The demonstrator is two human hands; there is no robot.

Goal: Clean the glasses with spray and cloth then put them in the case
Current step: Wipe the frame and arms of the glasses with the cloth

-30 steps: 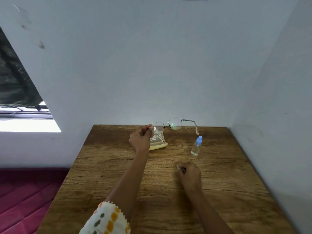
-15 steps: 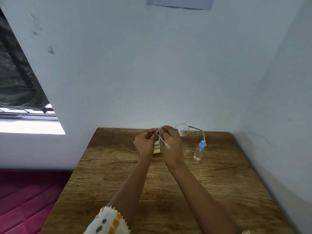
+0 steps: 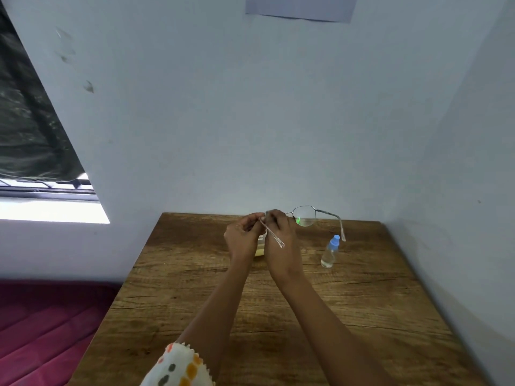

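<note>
Wire-framed glasses (image 3: 305,217): temples unfolded, held above wooden table (image 3: 195,288); left hand (image 3: 242,238) and right hand (image 3: 281,238) both pinch one end. Blue-capped spray bottle (image 3: 330,252): upright, right of hands. Pale yellow object (image 3: 259,250): mostly hidden behind hands.

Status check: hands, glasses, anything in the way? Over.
Left hand and right hand both grip glasses, raised over table. Spray bottle upright, untouched, to the right. No obstruction seen.

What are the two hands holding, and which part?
The glasses. The left hand pinches the frame's corner where one arm hinges; the right hand grips the lens beside it. The other lens sticks out free.
</note>
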